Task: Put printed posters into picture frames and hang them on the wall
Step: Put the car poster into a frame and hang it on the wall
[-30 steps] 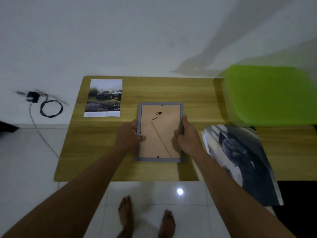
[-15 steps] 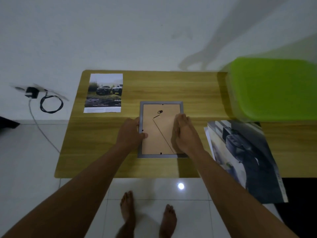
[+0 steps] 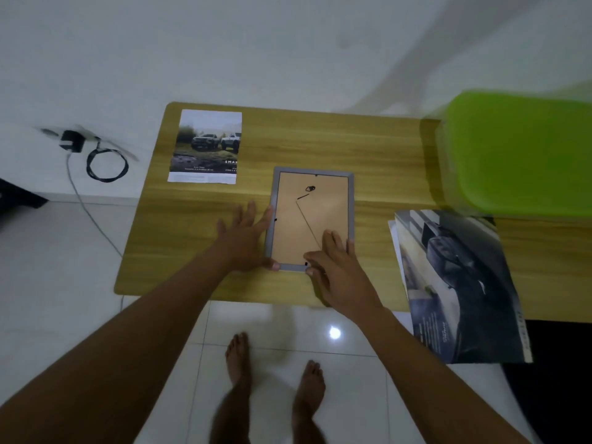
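The truck poster (image 3: 206, 145) lies flat at the wooden table's (image 3: 179, 251) far left corner, well apart from both hands. The left hand (image 3: 245, 240) rests flat, fingers spread, just beside the picture frame (image 3: 351, 203), thumb touching its near left corner. The frame lies face down mid-table, backing board (image 3: 317, 213) up, long axis running away from the person. The right hand (image 3: 338, 270) presses flat on the board's near right part, fingers straight, thumb at the near rail beside a small black tab (image 3: 306, 263). That tab probably comes next, and the right hand is nearer. A poster stack (image 3: 455, 283) overhangs the table's right side.
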Tool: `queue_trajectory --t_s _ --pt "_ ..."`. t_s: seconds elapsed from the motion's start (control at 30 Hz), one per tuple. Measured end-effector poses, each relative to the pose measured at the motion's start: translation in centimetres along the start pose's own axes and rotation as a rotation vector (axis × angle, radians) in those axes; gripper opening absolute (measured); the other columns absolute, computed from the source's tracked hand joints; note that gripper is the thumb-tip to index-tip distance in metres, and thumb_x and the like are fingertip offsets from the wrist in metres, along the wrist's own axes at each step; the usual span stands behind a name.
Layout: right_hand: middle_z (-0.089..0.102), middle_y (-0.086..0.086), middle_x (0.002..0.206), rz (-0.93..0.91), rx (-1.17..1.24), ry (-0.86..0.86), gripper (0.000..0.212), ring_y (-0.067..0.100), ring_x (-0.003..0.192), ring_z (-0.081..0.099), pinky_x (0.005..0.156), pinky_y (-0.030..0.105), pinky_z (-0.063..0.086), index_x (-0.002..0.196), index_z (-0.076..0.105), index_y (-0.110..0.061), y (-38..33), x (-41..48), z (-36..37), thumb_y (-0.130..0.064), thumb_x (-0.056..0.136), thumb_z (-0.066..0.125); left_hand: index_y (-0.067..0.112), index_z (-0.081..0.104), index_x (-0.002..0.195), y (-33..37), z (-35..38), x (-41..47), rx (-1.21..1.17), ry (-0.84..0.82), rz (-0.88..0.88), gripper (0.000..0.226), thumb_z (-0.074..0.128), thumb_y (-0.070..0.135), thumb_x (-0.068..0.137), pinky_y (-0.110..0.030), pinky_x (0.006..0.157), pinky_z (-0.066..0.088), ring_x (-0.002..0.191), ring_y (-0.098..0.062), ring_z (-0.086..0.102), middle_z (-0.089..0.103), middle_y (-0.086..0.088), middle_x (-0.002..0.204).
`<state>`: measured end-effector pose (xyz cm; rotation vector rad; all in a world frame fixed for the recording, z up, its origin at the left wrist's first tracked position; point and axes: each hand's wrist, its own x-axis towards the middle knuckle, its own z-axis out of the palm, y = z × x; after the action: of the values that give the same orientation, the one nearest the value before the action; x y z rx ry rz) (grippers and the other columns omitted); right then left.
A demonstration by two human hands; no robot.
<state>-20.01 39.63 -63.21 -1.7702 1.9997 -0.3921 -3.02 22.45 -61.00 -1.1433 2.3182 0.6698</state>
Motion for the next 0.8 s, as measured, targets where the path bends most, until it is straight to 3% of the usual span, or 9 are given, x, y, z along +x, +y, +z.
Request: queue_trajectory --t_s 0.17,0.27,0.53,0.63,0.8 --pt "0.032 0.021 0.153 0.018 0.095 0.05 0.02 0.035 0.15 0.011 0.12 0.057 0.004 0.114 0.062 -0.023 -0.2 0.1 0.6 -0.025 0.094 0.059 0.039 -0.025 0.146 0.0 0.0 -0.1 0.006 -0.014 -0.006 0.128 0.069 0.071 0.066 -0.066 0.112 -0.006 0.142 -0.035 -0.03 -0.033 -0.005 0.155" --pt "0.026 0.019 0.158 0.069 0.185 0.095 0.014 0.033 0.15 0.007 0.121 0.044 -0.009 0.106 0.065 -0.021 -0.6 0.3 0.8 -0.017 0.092 0.064 0.039 -0.025 0.146 0.1 -0.1 -0.2 0.0 -0.017 -0.009 0.127 0.069 0.07 0.067 -0.065 0.112 -0.007 0.141 -0.034 -0.031 -0.034 -0.005 0.155" --pt "0.024 0.016 0.159 0.077 0.221 0.1 0.011 0.025 0.15 0.002 0.12 0.039 -0.011 0.101 0.064 -0.024 -0.7 0.3 0.8 -0.018 0.093 0.063 0.039 -0.024 0.147 0.1 -0.1 -0.3 -0.009 -0.015 -0.002 0.127 0.07 0.069 0.067 -0.066 0.112 -0.008 0.141 -0.033 -0.032 -0.033 -0.005 0.155" --pt "0.023 0.013 0.16 0.08 0.211 0.066 0.017 0.021 0.151 0.0 0.121 0.039 -0.01 0.109 0.062 -0.028 -0.6 0.2 0.5 -0.024 0.093 0.063 0.039 -0.024 0.147 0.0 -0.1 -0.4 -0.005 -0.001 0.001 0.127 0.069 0.07 0.066 -0.064 0.112 -0.008 0.141 -0.033 -0.031 -0.033 -0.005 0.155" --pt "0.027 0.004 0.16 0.081 0.189 0.126 0.048 0.013 0.149 0.009 0.123 0.042 0.012 0.142 0.043 -0.023 -0.4 0.4 -2.2 -0.033 0.096 0.054 0.04 -0.016 0.15 -0.9 0.1 -0.4 -0.006 0.1 0.026 0.13 0.068 0.078 0.059 -0.062 0.115 0.0 0.146 -0.032 -0.02 -0.02 -0.005 0.161"
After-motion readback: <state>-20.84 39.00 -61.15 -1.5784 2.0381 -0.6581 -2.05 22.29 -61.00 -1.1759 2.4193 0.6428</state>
